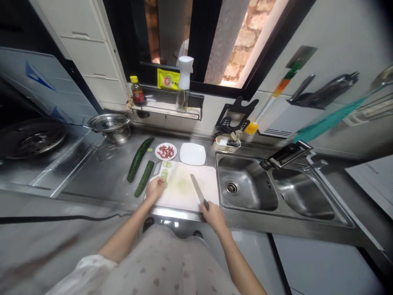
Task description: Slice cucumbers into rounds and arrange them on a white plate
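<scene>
A white cutting board (175, 198) lies on the steel counter in front of me. At its left side my left hand (155, 189) is closed, its fingertips pinched at the pale green cucumber slices (165, 173); how many it grips is hidden. My right hand (214, 214) is wrapped round the dark handle of a kitchen knife (197, 187), whose blade lies over the board's right half, pointing away from me. Left of the board are a whole cucumber (140, 159) and a shorter cut cucumber (144, 178). A damp greenish patch marks the board's middle.
Behind the board stand a small plate of chopped red pieces (157, 152) and a white square plate (193, 154). A double sink (245, 184) adjoins on the right. Back left is a steel pot (115, 133). A rack (167, 110) holds bottles; a knife holder (278, 119) hangs right.
</scene>
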`<action>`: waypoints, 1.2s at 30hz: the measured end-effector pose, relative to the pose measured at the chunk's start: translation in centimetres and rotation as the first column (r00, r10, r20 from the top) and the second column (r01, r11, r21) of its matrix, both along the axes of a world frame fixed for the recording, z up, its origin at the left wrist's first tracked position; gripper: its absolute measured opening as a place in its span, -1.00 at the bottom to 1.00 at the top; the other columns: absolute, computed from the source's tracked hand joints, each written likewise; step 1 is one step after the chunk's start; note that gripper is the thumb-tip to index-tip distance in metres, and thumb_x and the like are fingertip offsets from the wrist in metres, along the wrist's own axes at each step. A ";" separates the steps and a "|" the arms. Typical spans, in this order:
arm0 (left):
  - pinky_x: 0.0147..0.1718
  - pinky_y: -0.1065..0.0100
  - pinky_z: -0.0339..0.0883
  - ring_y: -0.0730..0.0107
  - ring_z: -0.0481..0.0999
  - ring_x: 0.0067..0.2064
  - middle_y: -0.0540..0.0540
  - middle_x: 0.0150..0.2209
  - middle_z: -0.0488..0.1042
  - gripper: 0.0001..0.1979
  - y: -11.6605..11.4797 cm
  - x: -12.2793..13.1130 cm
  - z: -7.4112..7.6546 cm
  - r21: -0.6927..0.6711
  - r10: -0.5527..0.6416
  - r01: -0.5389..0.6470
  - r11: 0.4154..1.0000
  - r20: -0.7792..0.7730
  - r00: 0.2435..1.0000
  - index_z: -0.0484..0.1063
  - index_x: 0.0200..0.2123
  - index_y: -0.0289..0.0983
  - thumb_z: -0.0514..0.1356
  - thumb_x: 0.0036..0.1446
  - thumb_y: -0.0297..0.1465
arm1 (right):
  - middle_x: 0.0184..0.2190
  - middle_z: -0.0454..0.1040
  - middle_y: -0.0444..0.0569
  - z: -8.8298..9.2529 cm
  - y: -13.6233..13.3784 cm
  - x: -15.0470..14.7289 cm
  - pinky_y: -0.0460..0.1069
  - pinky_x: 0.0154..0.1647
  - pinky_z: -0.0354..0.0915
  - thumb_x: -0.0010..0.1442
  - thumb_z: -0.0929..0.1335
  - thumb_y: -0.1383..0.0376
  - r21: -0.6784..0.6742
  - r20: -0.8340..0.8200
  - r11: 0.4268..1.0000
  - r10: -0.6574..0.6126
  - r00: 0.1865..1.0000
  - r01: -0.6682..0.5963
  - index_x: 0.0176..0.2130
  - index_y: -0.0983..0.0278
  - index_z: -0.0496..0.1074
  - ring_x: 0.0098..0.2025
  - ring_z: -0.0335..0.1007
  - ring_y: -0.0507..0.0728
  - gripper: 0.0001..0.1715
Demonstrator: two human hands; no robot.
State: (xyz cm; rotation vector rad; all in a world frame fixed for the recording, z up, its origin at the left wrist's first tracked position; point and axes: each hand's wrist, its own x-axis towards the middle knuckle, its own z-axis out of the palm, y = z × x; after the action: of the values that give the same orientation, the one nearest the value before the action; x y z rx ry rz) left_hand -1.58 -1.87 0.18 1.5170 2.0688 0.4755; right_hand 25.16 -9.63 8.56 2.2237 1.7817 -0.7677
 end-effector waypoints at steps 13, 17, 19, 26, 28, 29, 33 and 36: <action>-0.30 0.38 0.23 0.23 0.46 -0.14 -0.09 -0.18 0.54 -0.84 -0.5 -0.9 -0.2 0.022 -0.034 0.039 0.999 -0.219 0.975 0.48 -0.28 -0.18 0.10 0.13 -0.41 | -0.14 0.53 0.18 -0.7 0.1 0.3 -0.06 -0.20 0.20 0.33 0.15 0.06 0.010 -0.005 1.000 0.002 1.000 -0.002 -0.08 0.34 0.45 -0.06 0.44 0.18 -0.50; -0.26 0.34 0.27 0.18 0.46 -0.12 -0.11 -0.15 0.52 -0.81 0.0 -1.0 0.1 -0.033 -0.045 0.038 0.999 -0.240 0.970 0.52 -0.26 -0.17 0.11 0.12 -0.38 | -0.14 0.54 0.17 -0.8 0.2 0.4 -0.07 -0.21 0.19 0.33 0.15 0.06 0.006 -0.010 1.000 0.006 1.000 -0.006 -0.08 0.34 0.45 -0.05 0.44 0.18 -0.50; -0.23 0.34 0.28 0.19 0.46 -0.11 -0.12 -0.13 0.52 -0.80 0.4 -1.1 0.3 -0.029 -0.047 0.041 0.999 -0.235 0.971 0.52 -0.24 -0.17 0.11 0.11 -0.38 | -0.14 0.54 0.17 -0.7 0.2 0.4 -0.07 -0.21 0.20 0.34 0.15 0.07 -0.001 -0.008 1.000 0.008 1.000 -0.008 -0.08 0.34 0.45 -0.05 0.44 0.19 -0.50; -0.11 0.34 0.29 0.20 0.45 -0.04 -0.12 -0.08 0.51 -0.72 3.9 -0.4 0.8 0.023 -0.034 0.039 0.999 -0.192 0.981 0.49 -0.10 -0.18 0.14 0.13 -0.31 | -0.13 0.53 0.16 -0.4 0.3 0.4 -0.06 -0.22 0.21 0.34 0.14 0.06 -0.014 0.015 1.000 0.023 1.000 -0.023 -0.07 0.33 0.45 -0.06 0.45 0.18 -0.50; -0.09 0.33 0.28 0.19 0.45 -0.02 -0.14 -0.04 0.50 -0.68 5.2 -0.1 0.9 0.023 -0.039 0.044 0.999 -0.189 0.981 0.46 -0.03 -0.17 0.14 0.13 -0.32 | -0.13 0.53 0.16 -0.5 0.3 0.4 -0.06 -0.22 0.21 0.34 0.14 0.05 -0.018 0.023 1.000 0.026 0.999 -0.026 -0.07 0.33 0.45 -0.07 0.45 0.18 -0.49; -0.08 0.32 0.28 0.18 0.44 -0.01 -0.15 -0.02 0.49 -0.65 5.9 0.1 1.0 0.020 -0.039 0.044 0.999 -0.195 0.980 0.45 0.00 -0.17 0.13 0.13 -0.34 | -0.13 0.53 0.16 -0.5 0.3 0.4 -0.06 -0.22 0.21 0.34 0.14 0.05 -0.019 0.025 0.999 0.027 0.999 -0.027 -0.07 0.33 0.45 -0.06 0.45 0.19 -0.49; -0.08 0.26 0.29 0.11 0.42 0.02 -0.22 0.00 0.45 -0.60 7.9 0.8 1.3 -0.016 -0.088 0.087 0.996 -0.245 0.966 0.42 0.05 -0.18 0.12 0.12 -0.37 | -0.13 0.54 0.17 -0.6 0.3 0.4 -0.06 -0.22 0.21 0.34 0.14 0.06 -0.020 0.025 1.000 0.022 0.999 -0.021 -0.06 0.34 0.45 -0.05 0.45 0.20 -0.49; -0.07 0.23 0.29 0.07 0.40 0.02 -0.25 -0.02 0.44 -0.64 8.7 1.2 1.3 -0.034 -0.121 0.117 0.993 -0.274 0.954 0.44 0.02 -0.21 0.10 0.14 -0.36 | -0.13 0.54 0.16 -0.5 0.3 0.4 -0.06 -0.22 0.20 0.34 0.14 0.06 -0.018 0.019 1.000 0.017 1.000 -0.017 -0.07 0.34 0.45 -0.05 0.45 0.20 -0.49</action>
State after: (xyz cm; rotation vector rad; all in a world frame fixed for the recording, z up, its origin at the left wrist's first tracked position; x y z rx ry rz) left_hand -0.36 6.78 1.50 1.7701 2.1619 0.2086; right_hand 25.57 -9.36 8.03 2.1940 1.7753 -0.7535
